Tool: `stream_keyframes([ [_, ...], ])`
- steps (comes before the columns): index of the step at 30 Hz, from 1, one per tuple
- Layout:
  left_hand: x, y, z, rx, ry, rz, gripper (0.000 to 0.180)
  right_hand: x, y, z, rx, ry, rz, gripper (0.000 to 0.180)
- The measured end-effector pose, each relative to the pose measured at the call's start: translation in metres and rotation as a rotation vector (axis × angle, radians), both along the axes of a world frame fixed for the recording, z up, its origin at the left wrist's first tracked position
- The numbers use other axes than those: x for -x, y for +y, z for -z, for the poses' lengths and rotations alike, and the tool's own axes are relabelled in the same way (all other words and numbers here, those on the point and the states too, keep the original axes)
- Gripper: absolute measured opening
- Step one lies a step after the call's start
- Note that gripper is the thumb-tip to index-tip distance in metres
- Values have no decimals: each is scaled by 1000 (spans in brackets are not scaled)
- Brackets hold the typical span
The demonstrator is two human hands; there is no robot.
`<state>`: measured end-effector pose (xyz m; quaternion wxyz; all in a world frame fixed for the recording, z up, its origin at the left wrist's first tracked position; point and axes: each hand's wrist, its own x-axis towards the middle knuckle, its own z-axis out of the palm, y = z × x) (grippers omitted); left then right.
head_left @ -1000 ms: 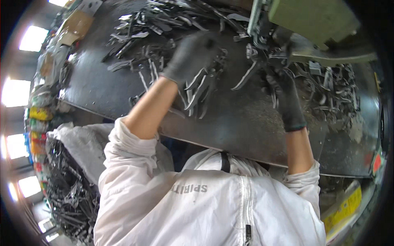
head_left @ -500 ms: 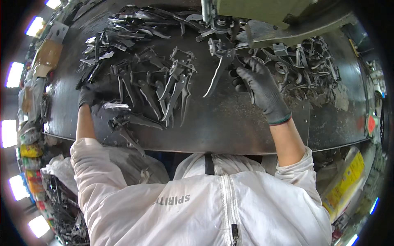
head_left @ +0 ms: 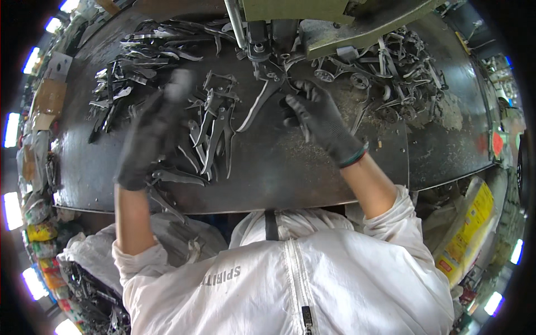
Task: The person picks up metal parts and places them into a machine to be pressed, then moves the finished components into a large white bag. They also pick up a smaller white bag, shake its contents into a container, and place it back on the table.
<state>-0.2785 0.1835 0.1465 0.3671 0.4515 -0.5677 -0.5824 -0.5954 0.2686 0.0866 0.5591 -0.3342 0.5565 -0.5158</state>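
Note:
Below the machine's head (head_left: 258, 49), a hinged metal lever piece (head_left: 261, 106) is held up, its long curved arm pointing toward me. My right hand (head_left: 321, 117), in a dark grey glove, is closed beside it, fingers curled around its dark right-hand part; the exact grip is partly hidden. My left hand (head_left: 146, 139), gloved alike, is smeared by motion above the left side of the table. A blurred pale patch shows at its far end, and I cannot make out whether it is a held part. Several joined lever pieces (head_left: 215, 131) lie between my hands.
Loose dark lever arms (head_left: 142, 58) are heaped at the far left. A pile of metal brackets (head_left: 391, 75) lies at the right. The green machine body (head_left: 363, 33) overhangs the far side of the metal table (head_left: 279, 187). A yellow-printed bag (head_left: 469, 229) stands lower right.
My left hand has swung inward from the far left edge of the lever heap and now covers some of the joined pieces. The right hand stays at the machine. The whole view has shifted slightly.

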Motion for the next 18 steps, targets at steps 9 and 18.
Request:
stream_keyframes([
  [9,134,30,60,38,-156,455,47,71,-102,4,115,2070,-596,37],
  [18,102,9,50,-150,-195,191,40,114,-67,10,75,541,-299,39],
])
